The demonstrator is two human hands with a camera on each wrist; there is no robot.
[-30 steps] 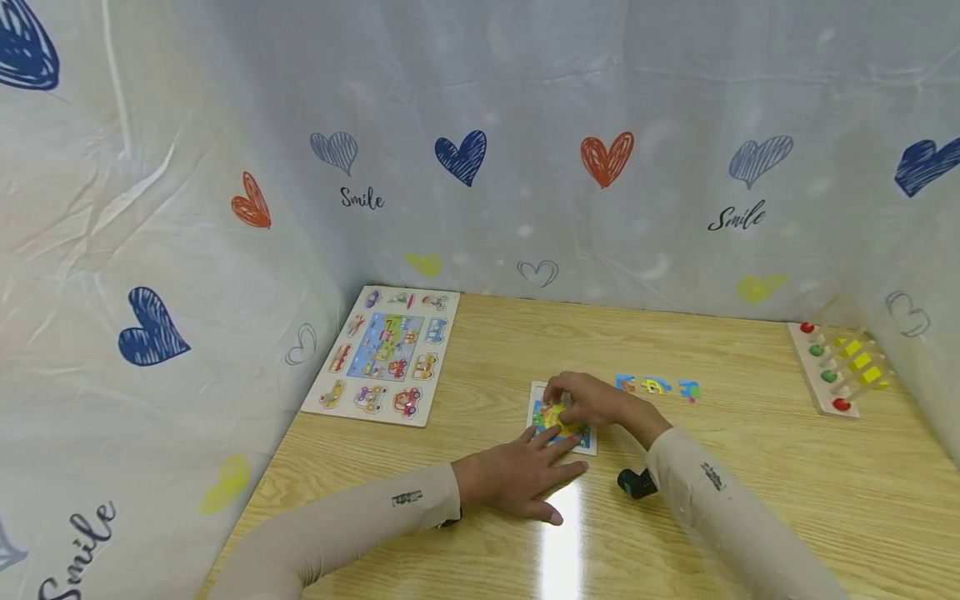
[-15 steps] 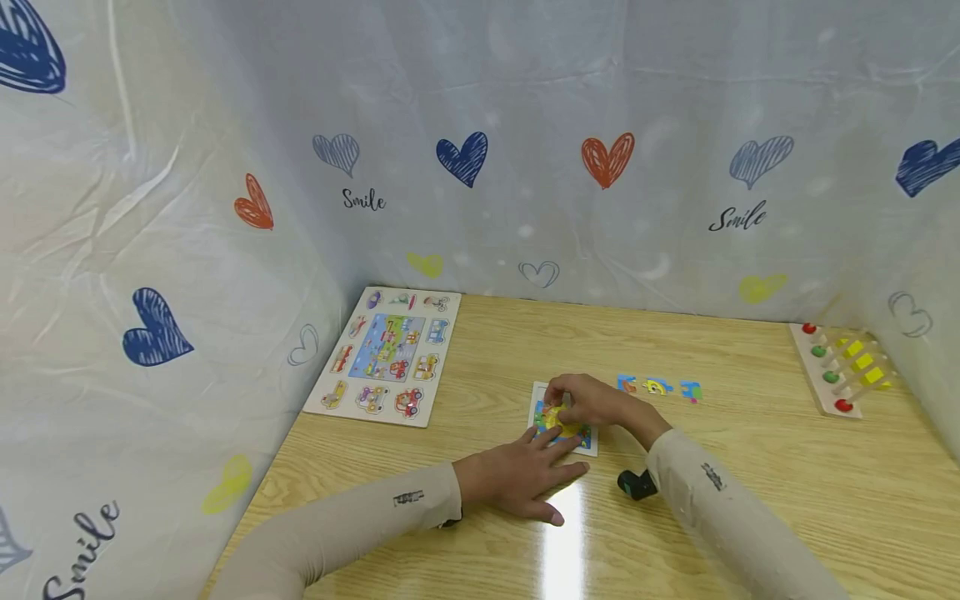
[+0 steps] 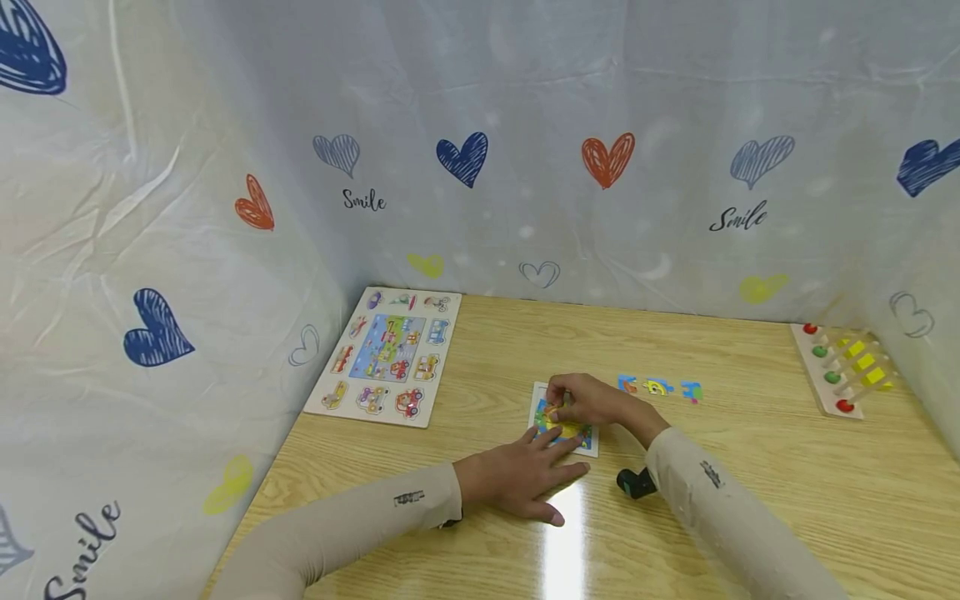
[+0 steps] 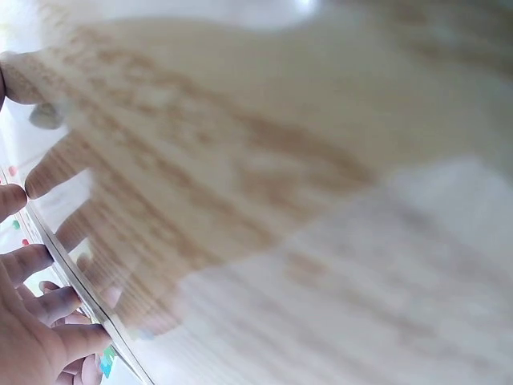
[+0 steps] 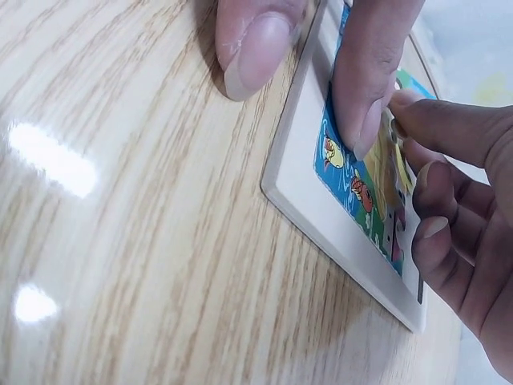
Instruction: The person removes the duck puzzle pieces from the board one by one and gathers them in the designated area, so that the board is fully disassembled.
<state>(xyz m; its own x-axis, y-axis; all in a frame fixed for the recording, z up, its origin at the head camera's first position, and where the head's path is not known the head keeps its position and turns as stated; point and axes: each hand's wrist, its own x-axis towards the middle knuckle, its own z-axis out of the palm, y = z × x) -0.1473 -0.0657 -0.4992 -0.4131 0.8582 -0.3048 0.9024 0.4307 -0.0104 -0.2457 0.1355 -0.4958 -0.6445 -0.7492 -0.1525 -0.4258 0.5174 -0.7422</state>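
Note:
A small jigsaw board (image 5: 309,204) with a white frame lies on the wooden table, its picture blue, green and yellow. My left hand (image 3: 517,479) rests spread at the near side, its fingertips on the board. From the far right side, my right hand (image 3: 592,400) reaches over the picture. Its thumb and fingers pinch a yellowish puzzle piece (image 5: 402,172), tilted in the right wrist view and partly hidden by the fingers. Three loose puzzle pieces lie in a row to the right: one blue and orange (image 3: 627,383), one yellow (image 3: 657,386), one blue and green (image 3: 692,391).
A larger vehicle puzzle board (image 3: 442,354) lies at the back left. At the far right stands a wooden peg board (image 3: 821,367) with red and green beads and yellow blocks. A dark device (image 3: 636,483) sits by my right wrist. Heart-printed curtains enclose the table.
My right thumb and fingers have shifted slightly over the board, and a bit more of the picture shows beneath them. My left hand has stayed in place.

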